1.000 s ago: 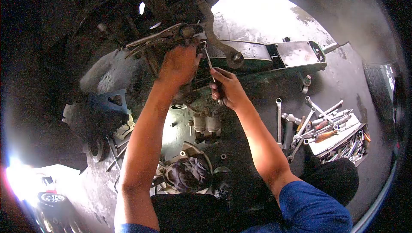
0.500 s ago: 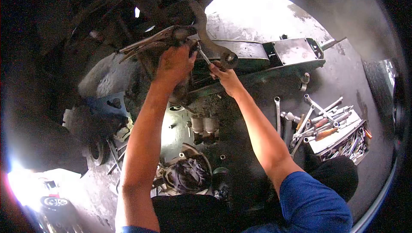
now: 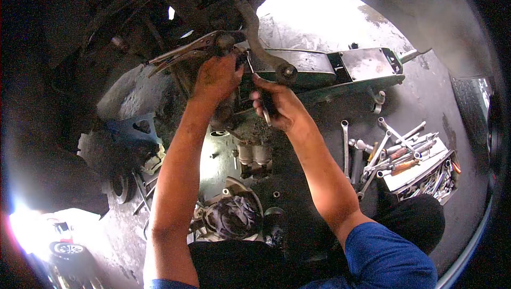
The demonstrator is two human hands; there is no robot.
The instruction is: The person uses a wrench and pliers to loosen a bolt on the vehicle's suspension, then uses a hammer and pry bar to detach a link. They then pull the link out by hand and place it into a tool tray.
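My right hand [image 3: 282,103] is closed around a slim metal wrench [image 3: 250,64]. The wrench's upper end reaches the dark part beside my left hand, and its lower end shows below my fingers. My left hand [image 3: 217,78] is up against the underside of the vehicle with its fingers curled; what they hold is hidden. Just above it, a pair of locking pliers [image 3: 183,49] points out to the left. A curved metal bar [image 3: 249,22] comes down to the right of both hands and ends in a round eye [image 3: 287,71].
Behind my hands lies a long floor jack [image 3: 311,61]. Wrenches and screwdrivers are heaped on a tool box [image 3: 420,161] at right, with a loose wrench [image 3: 345,145] beside it. Below my arms are a dark crumpled cloth [image 3: 234,217] and metal parts [image 3: 254,154].
My right hand has shifted down and taken a fuller grip, so the wrench now stands more upright. The left hand stays almost where it was.
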